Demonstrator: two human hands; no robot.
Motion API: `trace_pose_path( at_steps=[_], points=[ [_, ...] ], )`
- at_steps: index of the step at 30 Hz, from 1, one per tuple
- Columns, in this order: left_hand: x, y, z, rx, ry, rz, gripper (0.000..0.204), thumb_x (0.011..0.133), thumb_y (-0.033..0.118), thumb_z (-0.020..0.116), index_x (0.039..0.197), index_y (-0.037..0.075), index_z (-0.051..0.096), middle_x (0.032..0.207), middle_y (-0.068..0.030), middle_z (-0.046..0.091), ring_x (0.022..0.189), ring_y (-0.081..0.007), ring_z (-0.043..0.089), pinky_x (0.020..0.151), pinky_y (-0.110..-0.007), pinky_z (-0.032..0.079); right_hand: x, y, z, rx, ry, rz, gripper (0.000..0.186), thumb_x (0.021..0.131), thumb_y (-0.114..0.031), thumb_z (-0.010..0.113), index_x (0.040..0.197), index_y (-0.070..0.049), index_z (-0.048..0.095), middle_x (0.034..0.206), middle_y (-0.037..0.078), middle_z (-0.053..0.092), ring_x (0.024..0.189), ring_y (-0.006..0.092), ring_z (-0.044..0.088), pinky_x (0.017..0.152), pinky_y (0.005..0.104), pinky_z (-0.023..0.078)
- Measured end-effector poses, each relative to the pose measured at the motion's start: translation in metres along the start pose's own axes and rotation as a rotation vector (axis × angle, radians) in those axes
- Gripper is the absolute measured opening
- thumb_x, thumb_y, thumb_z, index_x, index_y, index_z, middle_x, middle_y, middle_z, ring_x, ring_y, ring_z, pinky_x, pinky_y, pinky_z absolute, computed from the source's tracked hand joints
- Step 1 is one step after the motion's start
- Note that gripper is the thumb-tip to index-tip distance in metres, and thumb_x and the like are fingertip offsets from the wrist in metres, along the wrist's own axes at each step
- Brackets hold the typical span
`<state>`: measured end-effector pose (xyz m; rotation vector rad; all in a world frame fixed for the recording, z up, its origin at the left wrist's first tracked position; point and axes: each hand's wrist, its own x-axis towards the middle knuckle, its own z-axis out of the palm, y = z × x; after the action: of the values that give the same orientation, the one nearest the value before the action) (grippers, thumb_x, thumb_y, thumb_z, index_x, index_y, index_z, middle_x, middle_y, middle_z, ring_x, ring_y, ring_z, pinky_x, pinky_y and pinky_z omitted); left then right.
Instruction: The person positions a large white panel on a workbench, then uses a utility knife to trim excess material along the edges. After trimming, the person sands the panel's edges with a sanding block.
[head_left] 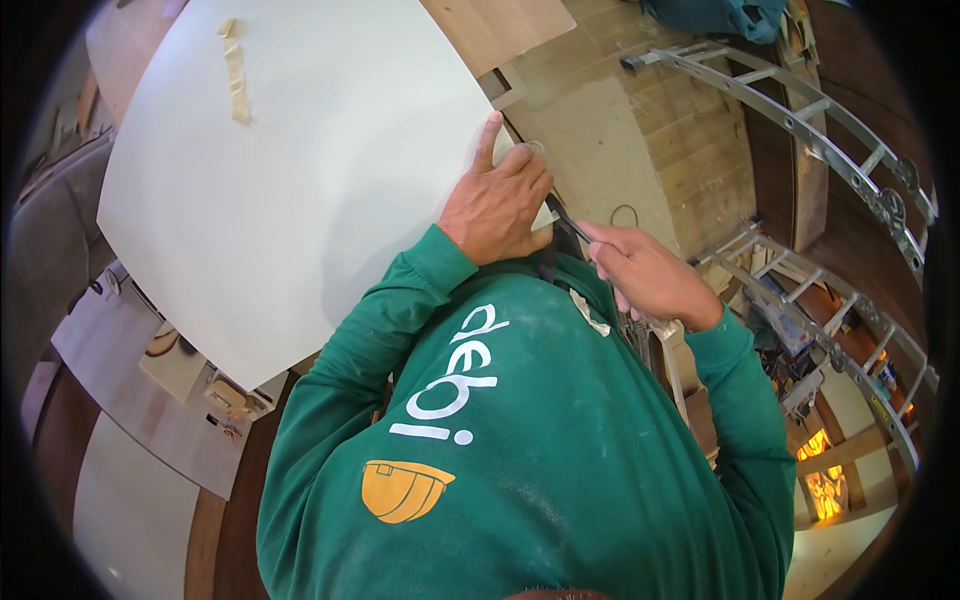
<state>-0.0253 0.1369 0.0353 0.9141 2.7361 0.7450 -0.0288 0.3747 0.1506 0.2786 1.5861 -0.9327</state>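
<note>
Edge work: the person appears to be running a slim dark tool along the right edge of a broad white panel, by its near right corner; good work here probably calls for a steady, shallow angle and short, even strokes; light pressure should spare the white face from chips and scratches
Left hand: the left hand lies on the panel at its right edge, index finger stretched toward the far side, the other fingers bent; whether it grips the edge or only presses down, I cannot tell; a firm palm would likely keep the panel from shifting, and the thumb, very close to the tool, is best kept out of its path
Right hand: the right hand is closed around the tool, just right of the near right corner; a relaxed wrist would probably give finer control
Panel's look: large, smooth and plain white, filling the left and far left of the view; a soft grey shadow lies on it beside the left forearm; its outline bows with the wide lens
Tool's look: narrow and dark; its kind is unclear, as the hands partly hide it
Tape: a wrinkled beige strip of tape lies on the panel's far left part
Right side: two metal ladders, one farther off and one nearer
</note>
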Motion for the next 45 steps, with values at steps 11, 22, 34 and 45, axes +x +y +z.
trace_pose_path(
  at_steps=[11,22,34,45],
  points=[
    [-0.003,-0.001,-0.002,0.02,-0.004,-0.018,0.051,0.081,0.049,0.079,0.106,0.005,0.072,0.111,-0.0061,0.067,0.121,-0.0238,0.061,0.137,-0.068,0.012,0.031,0.025,0.006,0.161,0.094,0.059,0.06,0.111,-0.025,0.047,0.167,-0.003,0.047,0.095,0.006,0.062,0.057,0.0152,0.062,0.05,0.0321,0.053],
    [-0.004,-0.012,-0.009,-0.096,0.103,0.062,0.053,0.081,0.051,0.078,0.109,0.006,0.075,0.11,-0.0051,0.067,0.123,-0.0235,0.061,0.137,-0.066,0.019,-0.007,-0.009,-0.012,0.057,-0.053,0.017,0.06,0.112,-0.024,0.047,0.17,-0.005,0.045,0.093,0.002,0.058,0.058,0.0125,0.06,0.049,0.0296,0.053],
    [-0.003,-0.013,-0.007,-0.024,-0.017,0.053,0.056,0.079,0.049,0.076,0.111,0.004,0.074,0.105,-0.0057,0.066,0.12,-0.0244,0.061,0.139,-0.065,0.011,-0.003,-0.024,-0.011,-0.023,-0.067,0.043,0.062,0.11,-0.025,0.047,0.168,-0.003,0.046,0.09,0.001,0.058,0.057,0.0127,0.059,0.049,0.0305,0.054],
    [-0.005,-0.005,-0.005,-0.028,0.019,0.057,0.052,0.078,0.048,0.077,0.104,0.004,0.073,0.104,-0.0064,0.065,0.12,-0.0252,0.06,0.139,-0.065,0.011,0.081,0.046,0.027,-0.058,-0.005,0.022,0.054,0.111,-0.021,0.047,0.162,-0.004,0.055,0.075,0.003,0.057,0.051,0.0158,0.058,0.046,0.0332,0.05]
  ],
)
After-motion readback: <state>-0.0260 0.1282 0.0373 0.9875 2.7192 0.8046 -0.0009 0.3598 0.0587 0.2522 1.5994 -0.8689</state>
